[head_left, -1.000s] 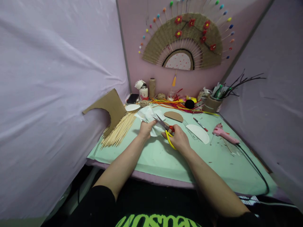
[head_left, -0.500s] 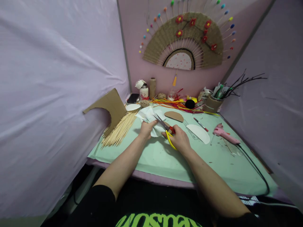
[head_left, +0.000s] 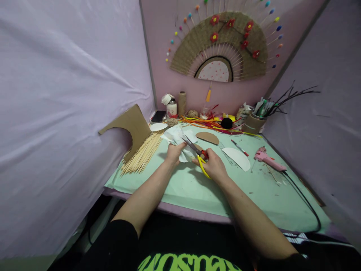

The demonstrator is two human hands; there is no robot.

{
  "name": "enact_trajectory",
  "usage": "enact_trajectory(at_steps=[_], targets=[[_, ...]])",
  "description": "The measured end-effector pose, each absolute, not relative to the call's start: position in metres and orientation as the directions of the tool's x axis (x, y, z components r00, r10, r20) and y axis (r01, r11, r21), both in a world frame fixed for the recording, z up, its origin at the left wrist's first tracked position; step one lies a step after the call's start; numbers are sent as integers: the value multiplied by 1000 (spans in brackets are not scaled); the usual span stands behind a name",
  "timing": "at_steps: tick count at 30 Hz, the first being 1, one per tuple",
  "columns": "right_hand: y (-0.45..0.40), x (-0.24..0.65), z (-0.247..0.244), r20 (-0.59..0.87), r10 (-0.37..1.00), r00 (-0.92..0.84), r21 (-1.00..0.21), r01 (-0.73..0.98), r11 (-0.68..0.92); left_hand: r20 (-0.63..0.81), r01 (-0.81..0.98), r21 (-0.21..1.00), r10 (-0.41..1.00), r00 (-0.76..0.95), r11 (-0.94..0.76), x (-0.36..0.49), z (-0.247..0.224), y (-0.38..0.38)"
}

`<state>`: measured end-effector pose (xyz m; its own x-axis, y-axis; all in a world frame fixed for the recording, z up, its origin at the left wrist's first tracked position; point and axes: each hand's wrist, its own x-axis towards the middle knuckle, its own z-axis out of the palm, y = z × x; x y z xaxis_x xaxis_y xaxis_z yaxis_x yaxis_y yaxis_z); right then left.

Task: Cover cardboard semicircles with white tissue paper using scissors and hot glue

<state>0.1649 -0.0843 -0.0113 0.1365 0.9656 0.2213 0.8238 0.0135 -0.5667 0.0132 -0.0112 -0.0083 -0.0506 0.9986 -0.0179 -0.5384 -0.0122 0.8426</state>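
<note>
My left hand is closed on a thin, crumpled white sheet, paper or cloth, which I cannot tell. In my right hand are scissors with red and yellow handles. Their blades are spread and point up and left, lying over the sheet beside my left thumb. Behind the scissors lies a brown cardboard half-disc; part of another brown piece shows under the blades. A white half-disc rests to the right of my right hand, close to a pen.
Thin wooden sticks lie at left under a cut cardboard arch. A pink glue gun with a black cable is at right. Colourful pipe cleaners and a pot of twigs line the back. A decorated fan hangs on the wall.
The view has tilted very slightly. Both hands, the sheet and the scissors keep nearly the same position, with the blades still apart.
</note>
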Motion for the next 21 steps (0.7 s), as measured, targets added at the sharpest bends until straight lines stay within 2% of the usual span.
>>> enact_trajectory(at_steps=[5, 21], targets=[[-84, 165, -12, 258, 958, 123, -585, 810, 53, -18, -537, 843, 997, -73, -24, 12, -10, -8], [-87, 164, -9, 204, 965, 163, -550, 835, -24, -5, -573, 819, 999, -45, -22, 12, -6, -12]])
